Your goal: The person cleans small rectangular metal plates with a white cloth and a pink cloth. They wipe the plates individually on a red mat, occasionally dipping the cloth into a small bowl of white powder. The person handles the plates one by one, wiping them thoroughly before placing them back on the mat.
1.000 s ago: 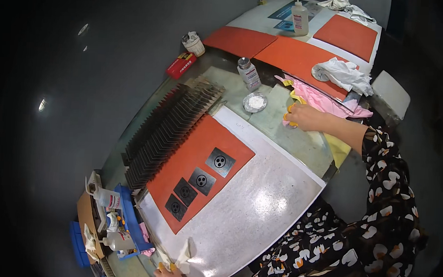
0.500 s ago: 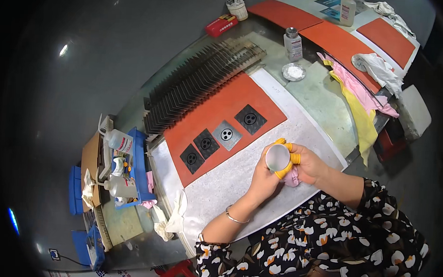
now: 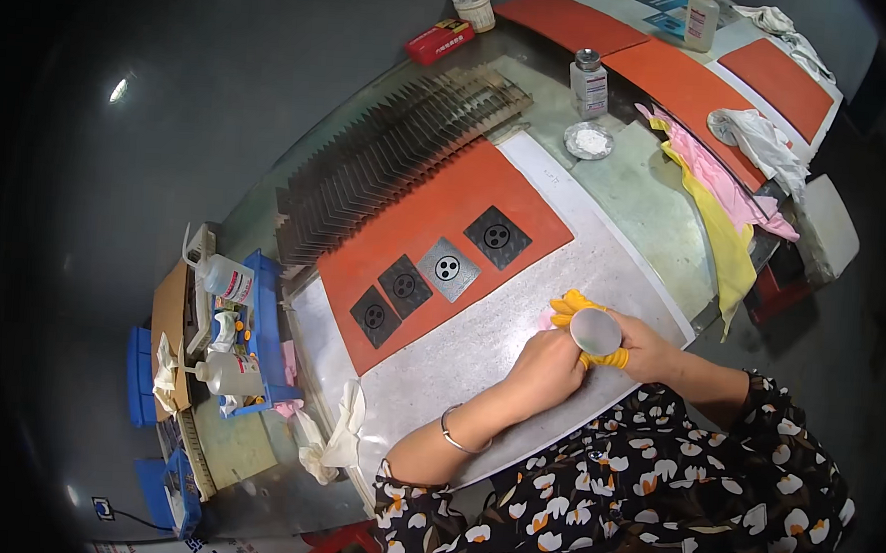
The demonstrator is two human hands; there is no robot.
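Both hands meet at four o'clock over the grey mat (image 3: pixel 526 231): the right hand (image 3: pixel 640 349) pinches a small silvery disc (image 3: pixel 595 331) in yellow-capped fingertips (image 3: pixel 607 359), while the left hand (image 3: pixel 546 367) curls pressed against it. A slack pinch could drop it.

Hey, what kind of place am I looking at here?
Probably a small workshop bench for finishing metal parts: square plates on an orange mat, a long row of stacked metal pieces, bottles and rags.

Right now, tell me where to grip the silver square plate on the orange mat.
Take the silver plate by two opposite edges, coming straight down from above. It lies flat on the orange mat with dark plates close beside it, so pinch the two free edges.
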